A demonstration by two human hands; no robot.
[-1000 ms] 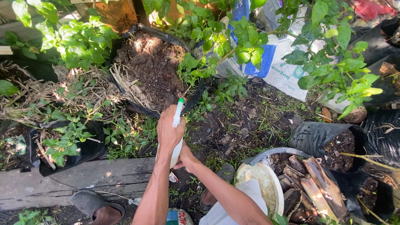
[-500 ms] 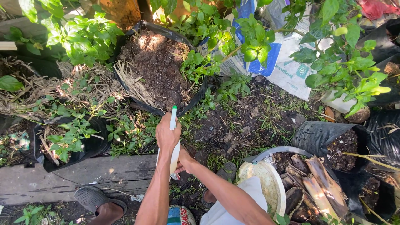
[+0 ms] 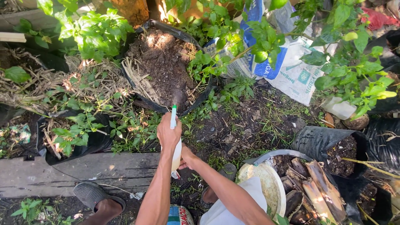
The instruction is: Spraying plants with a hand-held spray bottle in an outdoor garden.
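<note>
Gripping the white spray bottle (image 3: 175, 143) upright, the left hand (image 3: 168, 134) wraps its neck while the right hand (image 3: 186, 157) clasps its base, nozzle aimed at the soil-filled black grow bag (image 3: 164, 62); the next squeeze needs steady aim.

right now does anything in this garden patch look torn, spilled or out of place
The black grow bag in front of the spray bottle looks split at its near side, with dry stalks spilling over the edge. White printed sacks lie crumpled on the ground among the plants.

Both hands (image 3: 168, 135) around spray bottle (image 3: 175, 146)
</note>
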